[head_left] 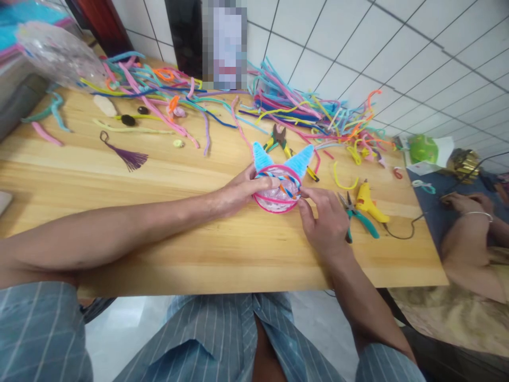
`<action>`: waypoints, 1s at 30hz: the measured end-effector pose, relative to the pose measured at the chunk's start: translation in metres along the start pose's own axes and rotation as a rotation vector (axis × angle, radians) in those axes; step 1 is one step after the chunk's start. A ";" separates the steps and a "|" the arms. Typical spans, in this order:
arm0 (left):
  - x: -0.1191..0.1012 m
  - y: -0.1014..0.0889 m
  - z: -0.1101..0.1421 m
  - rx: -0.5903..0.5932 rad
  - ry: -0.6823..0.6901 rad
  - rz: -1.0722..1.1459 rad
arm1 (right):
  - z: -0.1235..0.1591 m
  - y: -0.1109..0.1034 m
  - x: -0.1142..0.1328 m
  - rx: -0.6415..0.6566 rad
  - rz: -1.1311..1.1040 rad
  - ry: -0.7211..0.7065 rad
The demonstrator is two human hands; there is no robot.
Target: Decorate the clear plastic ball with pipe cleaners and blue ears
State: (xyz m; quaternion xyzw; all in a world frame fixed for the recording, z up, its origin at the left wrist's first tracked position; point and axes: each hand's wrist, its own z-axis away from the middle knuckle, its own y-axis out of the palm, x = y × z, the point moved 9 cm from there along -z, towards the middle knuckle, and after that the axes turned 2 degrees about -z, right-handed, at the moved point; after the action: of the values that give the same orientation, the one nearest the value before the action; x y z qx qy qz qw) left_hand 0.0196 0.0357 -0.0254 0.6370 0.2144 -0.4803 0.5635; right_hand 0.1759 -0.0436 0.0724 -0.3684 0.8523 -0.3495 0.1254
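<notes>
A round pipe-cleaner craft with a pink rim [274,210] and two pointed light-blue ears [301,162] is held just above the table's middle. Clear crinkled plastic shows inside the rim, and a twisted blue-and-orange pipe-cleaner strand [283,188] runs across its front. My left hand [245,190] is closed around the left side, thumb lying over the front. At the right edge, my right hand [326,216] has its thumb and index finger bent in against the rim by the strand's end. The exact spot they pinch is too small to make out.
Behind the craft lie yellow-handled cutters [279,138]. Teal pliers [362,220] and a yellow glue gun [369,201] are right of my right hand. Pipe cleaners [294,109] heap along the wall. A purple tassel [129,156] lies left. Another person's hands [467,204] are far right.
</notes>
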 end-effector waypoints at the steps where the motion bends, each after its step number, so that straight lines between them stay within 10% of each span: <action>1: -0.001 -0.001 0.000 -0.004 0.021 -0.023 | 0.000 0.000 -0.001 0.012 -0.008 0.003; 30: -0.018 0.003 0.020 -0.032 0.141 -0.510 | 0.001 0.000 0.003 -0.004 0.068 -0.002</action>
State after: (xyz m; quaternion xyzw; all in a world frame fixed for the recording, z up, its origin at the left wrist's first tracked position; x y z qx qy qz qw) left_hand 0.0065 0.0208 -0.0063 0.5852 0.4145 -0.5577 0.4180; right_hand 0.1741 -0.0462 0.0720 -0.3399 0.8649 -0.3428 0.1373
